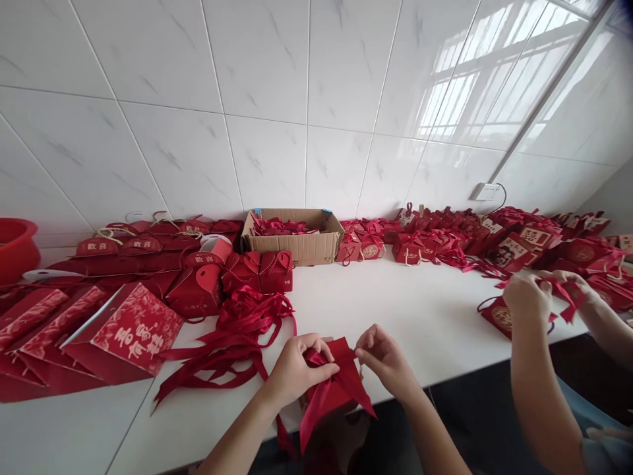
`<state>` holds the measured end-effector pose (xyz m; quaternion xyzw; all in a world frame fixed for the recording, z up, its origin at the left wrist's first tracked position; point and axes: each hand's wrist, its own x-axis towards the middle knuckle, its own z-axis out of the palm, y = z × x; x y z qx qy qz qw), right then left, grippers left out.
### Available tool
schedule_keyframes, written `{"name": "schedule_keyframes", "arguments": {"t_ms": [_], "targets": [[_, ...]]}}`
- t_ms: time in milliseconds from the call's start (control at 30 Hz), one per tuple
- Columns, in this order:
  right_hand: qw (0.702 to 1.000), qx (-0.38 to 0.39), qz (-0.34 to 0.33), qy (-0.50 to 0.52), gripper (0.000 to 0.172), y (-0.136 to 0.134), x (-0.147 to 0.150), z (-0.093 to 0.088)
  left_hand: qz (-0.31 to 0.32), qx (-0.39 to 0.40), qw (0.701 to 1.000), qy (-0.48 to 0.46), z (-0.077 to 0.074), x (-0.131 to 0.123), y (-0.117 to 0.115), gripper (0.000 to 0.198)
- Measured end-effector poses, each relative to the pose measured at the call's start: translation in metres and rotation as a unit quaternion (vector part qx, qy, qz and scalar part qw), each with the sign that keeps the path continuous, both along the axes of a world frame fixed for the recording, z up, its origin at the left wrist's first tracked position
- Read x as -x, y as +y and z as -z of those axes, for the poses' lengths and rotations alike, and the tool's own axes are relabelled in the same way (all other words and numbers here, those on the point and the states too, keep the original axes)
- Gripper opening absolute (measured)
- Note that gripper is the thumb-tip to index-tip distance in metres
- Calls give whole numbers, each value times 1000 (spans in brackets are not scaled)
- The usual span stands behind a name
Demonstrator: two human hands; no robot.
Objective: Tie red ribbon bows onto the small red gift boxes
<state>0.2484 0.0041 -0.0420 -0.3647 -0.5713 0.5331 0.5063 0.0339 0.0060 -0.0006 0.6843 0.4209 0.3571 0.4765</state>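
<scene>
A small red gift box sits at the table's front edge, directly before me. Across its top lies a red satin ribbon with its tails spread over the front. My left hand pinches the gathered middle of this ribbon between thumb and fingers. On the box's right side, my right hand has thumb and forefinger closed on a part of the ribbon near the top corner. Its other fingers are curled. Left of the box lies a heap of loose red ribbons, some hanging over the edge.
Patterned red boxes and rows of smaller ones stand left. A cardboard carton holding red pieces is against the tiled wall. More ribboned boxes line the right. A co-worker's hands handle a ribbon above another red box.
</scene>
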Motion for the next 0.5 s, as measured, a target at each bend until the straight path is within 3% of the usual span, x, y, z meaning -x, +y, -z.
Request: {"name": "schedule_keyframes", "arguments": {"t_ms": [33, 67, 133, 167, 200, 300, 400, 433, 500], "targets": [[999, -20, -33, -27, 38, 0, -4, 3, -2, -6, 1000, 0, -1, 2, 0, 21], [995, -43, -68, -60, 55, -1, -8, 7, -1, -10, 1000, -6, -1, 4, 0, 25], [979, -78, -129, -138, 110, -5, -10, 13, 6, -11, 999, -33, 0, 7, -1, 36], [970, -82, -149, -173, 128, -8, -9, 15, 9, -7, 998, -54, 2, 9, -1, 39], [964, -77, -158, -202, 135, -11, -7, 16, 6, -3, 997, -76, 4, 10, -1, 41], [954, -53, -160, -248, 125, -20, -5, 16, -51, -5, 992, -116, 12, 20, -2, 38], [951, -55, -159, -260, 120, -17, -22, 15, -173, -41, 979, -99, 13, 49, -6, 40], [954, -56, -134, -261, 119, -12, -31, 17, -232, -66, 967, -84, 12, 65, -9, 42], [961, -48, 8, -273, 115, 2, -50, 24, -350, -134, 926, -37, 7, 103, -18, 46]]}}
